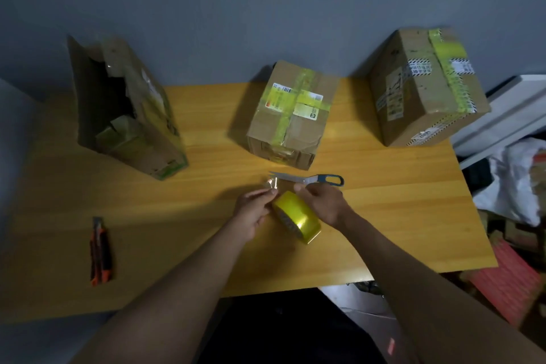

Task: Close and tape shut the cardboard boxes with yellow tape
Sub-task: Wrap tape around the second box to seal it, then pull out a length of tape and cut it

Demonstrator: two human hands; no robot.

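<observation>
Both hands pinch a clear, hard-to-see tape strip (273, 183) above the yellow tape roll (297, 217): left hand (251, 211), right hand (320, 201); scissors (310, 179) partly hidden behind.

You have three cardboard boxes along the far side: left box (127, 109), middle box (291, 115), right box (425, 86). One tape roll (297, 217), one scissors (310, 179), one utility knife (100, 251).

Left hand (253, 212) and right hand (322, 201) pinch clear tape pulled from yellow roll (297, 217) near scissors (310, 179).
</observation>
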